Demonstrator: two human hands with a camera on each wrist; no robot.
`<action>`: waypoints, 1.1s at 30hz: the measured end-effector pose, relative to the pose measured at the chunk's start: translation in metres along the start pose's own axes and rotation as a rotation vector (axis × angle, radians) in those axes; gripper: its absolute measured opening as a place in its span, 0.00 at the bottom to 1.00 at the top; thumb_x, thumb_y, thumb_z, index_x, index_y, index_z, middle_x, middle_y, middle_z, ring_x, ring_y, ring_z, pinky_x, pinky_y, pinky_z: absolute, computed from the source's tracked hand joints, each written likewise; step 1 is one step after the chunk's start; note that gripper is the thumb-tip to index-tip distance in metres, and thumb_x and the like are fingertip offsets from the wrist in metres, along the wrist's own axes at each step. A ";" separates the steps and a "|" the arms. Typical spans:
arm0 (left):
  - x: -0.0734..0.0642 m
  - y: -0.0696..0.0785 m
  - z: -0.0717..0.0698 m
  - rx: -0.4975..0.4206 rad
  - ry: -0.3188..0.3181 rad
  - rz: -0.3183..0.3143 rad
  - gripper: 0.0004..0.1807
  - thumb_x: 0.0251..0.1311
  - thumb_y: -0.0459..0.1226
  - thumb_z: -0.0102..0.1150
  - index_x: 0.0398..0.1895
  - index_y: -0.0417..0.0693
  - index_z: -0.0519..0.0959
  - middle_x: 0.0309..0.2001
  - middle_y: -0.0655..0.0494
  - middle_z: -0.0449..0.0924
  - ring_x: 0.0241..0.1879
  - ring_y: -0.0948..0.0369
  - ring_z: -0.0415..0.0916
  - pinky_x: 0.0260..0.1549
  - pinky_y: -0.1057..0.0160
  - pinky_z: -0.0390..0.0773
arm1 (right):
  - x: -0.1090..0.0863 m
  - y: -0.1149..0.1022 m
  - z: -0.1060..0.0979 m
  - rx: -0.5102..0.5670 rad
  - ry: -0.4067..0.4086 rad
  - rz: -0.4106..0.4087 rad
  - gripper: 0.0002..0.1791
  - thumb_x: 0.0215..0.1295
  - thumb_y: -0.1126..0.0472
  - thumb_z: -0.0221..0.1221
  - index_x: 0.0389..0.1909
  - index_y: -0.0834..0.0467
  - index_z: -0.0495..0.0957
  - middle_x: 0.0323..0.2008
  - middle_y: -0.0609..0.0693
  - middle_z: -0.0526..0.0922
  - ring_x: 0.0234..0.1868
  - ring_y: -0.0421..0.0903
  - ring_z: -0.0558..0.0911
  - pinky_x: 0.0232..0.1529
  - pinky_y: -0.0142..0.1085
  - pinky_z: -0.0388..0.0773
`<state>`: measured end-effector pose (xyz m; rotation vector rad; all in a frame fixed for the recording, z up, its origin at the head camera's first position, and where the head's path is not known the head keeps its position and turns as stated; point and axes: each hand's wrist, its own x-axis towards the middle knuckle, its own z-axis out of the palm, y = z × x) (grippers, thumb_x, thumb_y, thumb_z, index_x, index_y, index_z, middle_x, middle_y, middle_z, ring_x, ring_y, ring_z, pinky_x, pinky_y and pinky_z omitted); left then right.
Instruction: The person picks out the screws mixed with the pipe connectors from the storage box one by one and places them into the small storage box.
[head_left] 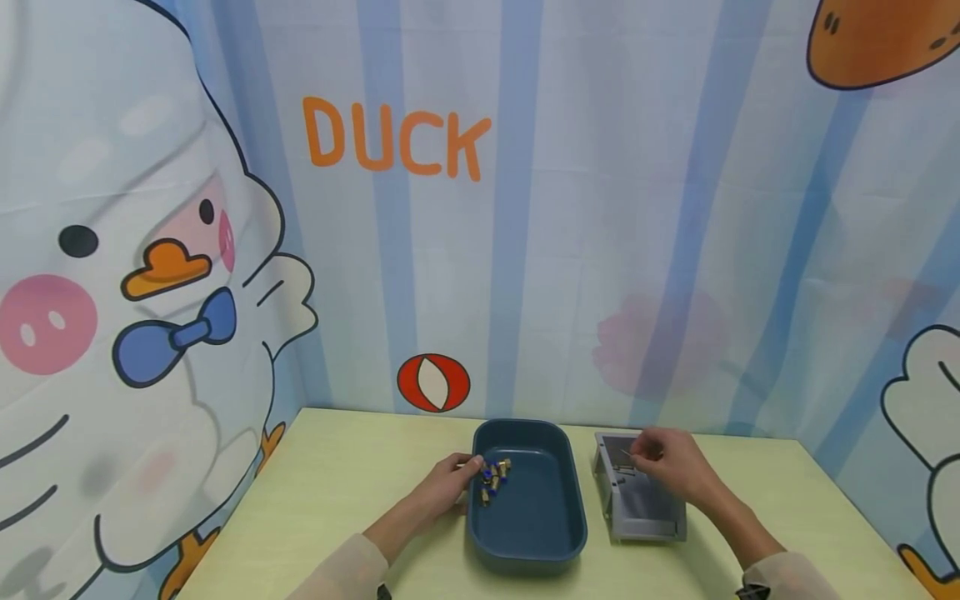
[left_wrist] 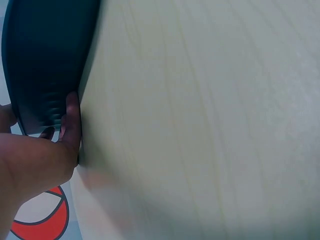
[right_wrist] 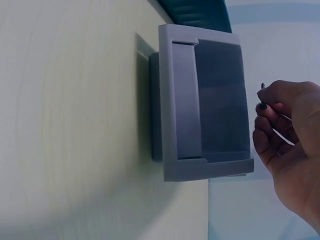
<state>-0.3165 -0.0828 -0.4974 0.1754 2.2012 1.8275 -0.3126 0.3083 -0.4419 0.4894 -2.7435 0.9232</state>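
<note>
At a dark blue plastic tray (head_left: 534, 521), my left hand (head_left: 444, 487) grips the left wall, thumb at the rim and fingers along the outside (left_wrist: 72, 112). Several small brass fittings with blue rings (head_left: 495, 482) lie in the tray near that thumb. To its right stands a grey open-topped box (head_left: 648, 529) with a few small screws (head_left: 622, 469) inside. My right hand (head_left: 675, 467) is over the far right part of this box. Between thumb and index finger it pinches a small dark screw (right_wrist: 263, 86), its tip sticking up past the fingers.
Tray and box stand side by side on a pale wooden table (head_left: 352, 467), a narrow gap between them. Behind the table hangs a printed curtain (head_left: 570, 250) with a duck and blue stripes.
</note>
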 end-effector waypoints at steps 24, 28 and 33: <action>0.000 0.001 0.001 -0.003 -0.015 -0.007 0.37 0.82 0.54 0.49 0.76 0.32 0.64 0.71 0.33 0.70 0.70 0.37 0.69 0.57 0.45 0.84 | -0.009 0.010 0.019 0.005 0.083 0.014 0.05 0.64 0.70 0.70 0.35 0.58 0.85 0.31 0.44 0.84 0.33 0.40 0.81 0.34 0.35 0.81; -0.001 0.001 -0.001 -0.008 -0.013 0.001 0.41 0.80 0.58 0.51 0.76 0.32 0.64 0.70 0.33 0.71 0.70 0.37 0.71 0.55 0.45 0.84 | -0.006 0.008 0.017 -0.002 0.070 -0.009 0.03 0.65 0.68 0.70 0.36 0.59 0.86 0.32 0.44 0.85 0.34 0.40 0.82 0.36 0.36 0.82; -0.005 0.003 -0.005 -0.019 -0.011 0.018 0.43 0.78 0.60 0.52 0.76 0.31 0.63 0.69 0.33 0.72 0.67 0.38 0.74 0.52 0.47 0.86 | -0.002 -0.002 0.011 -0.009 0.031 -0.047 0.02 0.70 0.65 0.68 0.40 0.59 0.86 0.35 0.44 0.85 0.36 0.40 0.83 0.39 0.38 0.83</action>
